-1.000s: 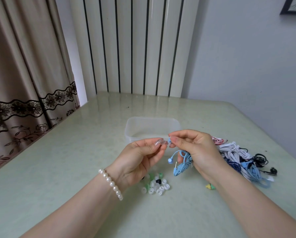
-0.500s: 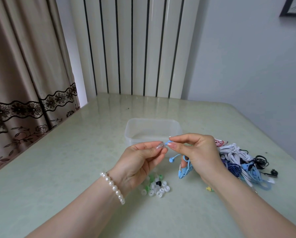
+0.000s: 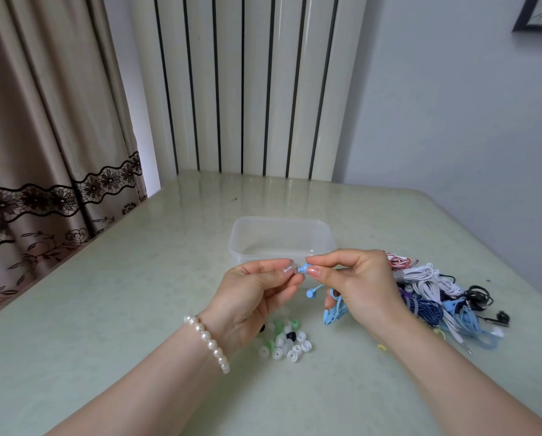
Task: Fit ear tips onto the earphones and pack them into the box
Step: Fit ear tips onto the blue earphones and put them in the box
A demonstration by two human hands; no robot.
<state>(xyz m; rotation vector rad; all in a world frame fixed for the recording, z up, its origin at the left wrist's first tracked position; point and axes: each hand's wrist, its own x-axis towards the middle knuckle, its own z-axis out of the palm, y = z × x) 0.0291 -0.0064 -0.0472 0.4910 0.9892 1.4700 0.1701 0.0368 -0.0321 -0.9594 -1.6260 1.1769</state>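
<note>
**Two hands meeting over the box, ear tip against earbud**

Both hands are hovering just in front of the clear plastic box (image 3: 282,237), which is sitting open on the pale green table (image 3: 137,294). The left hand (image 3: 250,297) is pinching a small clear ear tip (image 3: 290,268) between thumb and forefinger, and that tip is so see-through it is hard to pick out against the skin. The right hand (image 3: 362,287) is gripping a blue earbud (image 3: 303,269) at its fingertips, nose pointing at the tip; the two are touching or nearly so, and I cannot tell whether the tip is seated at all.

The rest of the blue earphone cord (image 3: 334,311) is dangling beneath the right palm in a bundle, partly hidden by the hand, with the second blue earbud (image 3: 311,293) hanging free in front of the box.

Nearer the camera than the box, a little pile of loose ear tips (image 3: 287,344) is lying on the table, white, green and one black, its left edge covered by the left wrist and its pearl bracelet (image 3: 208,341). To the right of the box, a heap of tangled earphones (image 3: 436,297) is spreading out, white, dark blue, light blue, red and black, its near side hidden behind the right hand. The box interior is looking bare, though its near wall is blocked by the fingers.
</note>
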